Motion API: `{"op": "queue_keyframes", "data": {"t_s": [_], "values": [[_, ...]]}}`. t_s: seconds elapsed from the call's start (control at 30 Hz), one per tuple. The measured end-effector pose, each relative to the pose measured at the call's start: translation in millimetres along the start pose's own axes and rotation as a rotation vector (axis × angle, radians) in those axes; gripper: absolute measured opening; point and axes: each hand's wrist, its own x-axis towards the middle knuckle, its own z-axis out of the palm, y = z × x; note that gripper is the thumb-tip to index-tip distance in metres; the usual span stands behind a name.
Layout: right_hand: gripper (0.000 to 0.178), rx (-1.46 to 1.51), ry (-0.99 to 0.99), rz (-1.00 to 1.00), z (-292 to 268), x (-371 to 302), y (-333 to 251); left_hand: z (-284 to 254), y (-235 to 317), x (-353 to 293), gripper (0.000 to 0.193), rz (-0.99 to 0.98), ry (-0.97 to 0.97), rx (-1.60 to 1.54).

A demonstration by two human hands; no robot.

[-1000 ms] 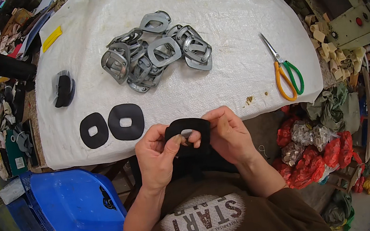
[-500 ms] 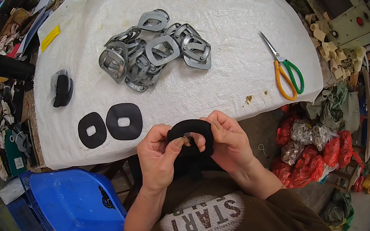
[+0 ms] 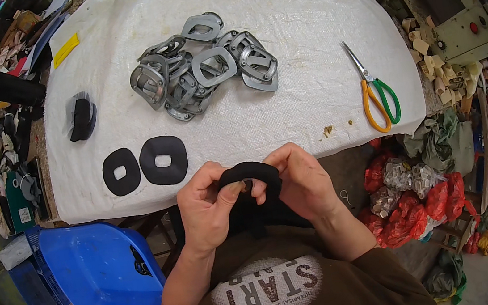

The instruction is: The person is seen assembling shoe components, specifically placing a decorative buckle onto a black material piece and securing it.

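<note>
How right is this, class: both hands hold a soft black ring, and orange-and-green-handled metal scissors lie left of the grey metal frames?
Wrong side: the head view shows the scissors right of the frames. The left hand and right hand hold the ring.

Held ring-shaped pad [image 3: 249, 169] appears matt cloth. Openwork frames [image 3: 198, 71] are smooth, dull-sheened metal. Table cover [image 3: 301, 69] is woven plastic, faintly glossy. Scissors [image 3: 365, 76] have shiny metal blades. Tub [image 3: 96, 273] is smooth, glossy plastic.
</note>
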Motion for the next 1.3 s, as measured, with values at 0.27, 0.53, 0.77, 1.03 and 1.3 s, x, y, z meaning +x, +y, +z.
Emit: {"op": "queue_keyframes", "data": {"t_s": [0.27, 0.53, 0.77, 1.03, 1.3], "values": [[0.019, -0.286, 0.009, -0.198, 0, -2, 7, -1, -5, 0, 0.013, 0.045, 0.010, 0.127], [0.018, 0.126, -0.062, 0.016, -3, -6, 14, 0, -9, 1, 0.012, 0.119, -0.016, 0.121], [0.021, 0.102, -0.126, -0.035, -7, -3, 12, -1, -8, 2, 0.012, 0.127, -0.070, 0.099], [0.022, -0.017, -0.231, -0.083, -15, -3, 17, 0, -12, 3, 0.011, 0.089, -0.037, -0.019], [0.021, 0.061, -0.178, -0.029, -13, -4, 14, 0, -11, 3, 0.009, 0.088, -0.105, 0.022]]}}
